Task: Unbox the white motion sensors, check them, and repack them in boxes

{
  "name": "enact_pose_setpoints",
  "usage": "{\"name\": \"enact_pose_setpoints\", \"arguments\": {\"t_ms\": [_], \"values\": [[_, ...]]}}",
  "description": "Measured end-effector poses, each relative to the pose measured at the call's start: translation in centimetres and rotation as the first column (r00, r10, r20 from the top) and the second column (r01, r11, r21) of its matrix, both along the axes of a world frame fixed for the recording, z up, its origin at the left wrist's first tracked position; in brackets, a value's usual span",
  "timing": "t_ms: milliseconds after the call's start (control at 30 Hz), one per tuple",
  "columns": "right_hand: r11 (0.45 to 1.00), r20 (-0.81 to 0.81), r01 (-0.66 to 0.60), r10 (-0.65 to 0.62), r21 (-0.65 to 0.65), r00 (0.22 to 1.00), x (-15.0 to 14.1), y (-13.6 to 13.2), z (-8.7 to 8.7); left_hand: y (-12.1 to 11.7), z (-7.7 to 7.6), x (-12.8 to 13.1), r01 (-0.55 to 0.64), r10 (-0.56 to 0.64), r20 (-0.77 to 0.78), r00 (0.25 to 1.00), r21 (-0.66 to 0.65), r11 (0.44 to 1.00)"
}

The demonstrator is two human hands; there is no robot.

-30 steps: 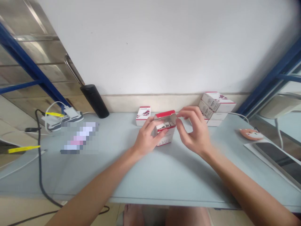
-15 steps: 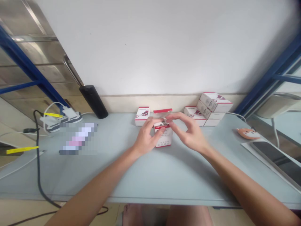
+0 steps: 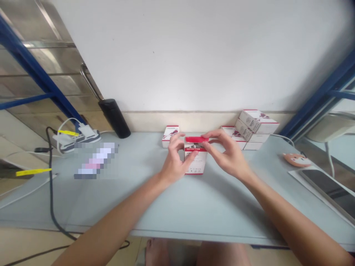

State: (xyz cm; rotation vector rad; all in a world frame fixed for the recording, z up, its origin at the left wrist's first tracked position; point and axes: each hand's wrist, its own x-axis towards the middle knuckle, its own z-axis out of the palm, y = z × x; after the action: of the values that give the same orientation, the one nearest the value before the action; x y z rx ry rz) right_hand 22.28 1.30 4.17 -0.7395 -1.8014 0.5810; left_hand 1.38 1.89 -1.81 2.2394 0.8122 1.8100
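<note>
A white and red box marked DETECTOR (image 3: 196, 163) stands on the pale blue table (image 3: 155, 207), with its red lid flap (image 3: 196, 139) folded across the top. My left hand (image 3: 174, 162) grips the box's left side, with the fingers reaching over its front. My right hand (image 3: 226, 153) comes in from the right, its fingertips pinching the red flap. Behind the hands are similar boxes: a single one (image 3: 170, 136) on the left and a stack (image 3: 256, 127) on the right, with another (image 3: 231, 136) beside it.
A black flask (image 3: 114, 118) and a power strip with white plugs (image 3: 79, 138) stand at the back left. A pixelated object (image 3: 95, 160) lies left of centre. A fox-shaped orange object (image 3: 296, 160) and a dark tablet (image 3: 327, 188) sit at the right. A black cable (image 3: 50, 192) hangs over the left edge.
The red lid has swung down from open and now lies across the box top, hiding the contents. My right hand has shifted onto the lid, and the view has moved slightly.
</note>
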Motion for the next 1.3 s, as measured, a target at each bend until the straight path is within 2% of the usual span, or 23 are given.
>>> {"name": "enact_pose_setpoints", "arguments": {"t_ms": [133, 300, 367, 500, 700, 767, 867, 1033, 1100, 1167, 1233, 1300], "values": [[0.999, 0.072, -0.034, 0.033, 0.016, 0.997, 0.0, -0.1, 0.2, 0.2, -0.1, -0.3, 0.031, -0.030, -0.074, 0.997, 0.008, 0.999], [0.989, 0.049, 0.059, -0.066, 0.135, 0.997, -0.3, -0.2, 0.2, -0.1, 0.4, -0.3, 0.033, -0.033, -0.101, 0.994, -0.002, 0.999], [0.986, 0.066, 0.039, -0.050, 0.160, 0.997, -0.1, -0.1, 0.3, -0.2, 0.5, -0.4, 0.014, -0.015, -0.118, 0.993, -0.011, 1.000], [0.989, 0.109, -0.104, 0.093, 0.108, 0.990, 0.3, 0.1, 0.3, 0.0, 0.9, -0.5, 0.011, -0.015, -0.137, 0.991, -0.026, 1.000], [0.998, -0.038, -0.027, 0.029, 0.054, 0.999, -0.8, -0.1, -0.5, 0.1, 1.2, -0.7, -0.004, 0.004, -0.127, 0.992, -0.001, 1.000], [0.999, -0.048, -0.018, 0.019, 0.028, 0.999, -1.2, -0.2, -0.6, 0.0, 1.3, -0.7, -0.011, 0.014, -0.149, 0.989, 0.019, 1.000], [0.998, -0.045, 0.001, 0.002, 0.062, 0.999, -1.2, -0.3, -0.5, -0.2, 1.3, -0.8, -0.023, 0.028, -0.179, 0.983, 0.030, 0.999], [0.988, 0.063, -0.127, 0.121, 0.091, 0.991, -0.3, 0.1, -0.6, 0.0, 0.9, -1.0, -0.046, 0.050, -0.201, 0.978, 0.027, 0.999], [0.986, 0.089, -0.146, 0.138, 0.083, 0.986, 0.0, 0.3, -1.0, 0.3, 0.6, -0.9, -0.071, 0.068, -0.150, 0.986, -0.013, 0.997], [0.991, 0.128, -0.132, 0.127, 0.034, 0.984, -0.1, 0.4, -1.7, 0.6, 0.4, -0.9, -0.144, 0.144, -0.014, 0.990, -0.085, 0.986], [0.991, 0.178, -0.115, 0.127, -0.075, 0.976, -0.4, 0.6, -2.7, 0.9, 0.4, -0.9, -0.229, 0.250, 0.126, 0.960, -0.161, 0.960], [0.970, 0.190, -0.136, 0.175, -0.200, 0.966, -0.7, 0.8, -3.5, 1.4, 0.4, -1.2, -0.287, 0.324, 0.163, 0.932, -0.215, 0.934]]}}
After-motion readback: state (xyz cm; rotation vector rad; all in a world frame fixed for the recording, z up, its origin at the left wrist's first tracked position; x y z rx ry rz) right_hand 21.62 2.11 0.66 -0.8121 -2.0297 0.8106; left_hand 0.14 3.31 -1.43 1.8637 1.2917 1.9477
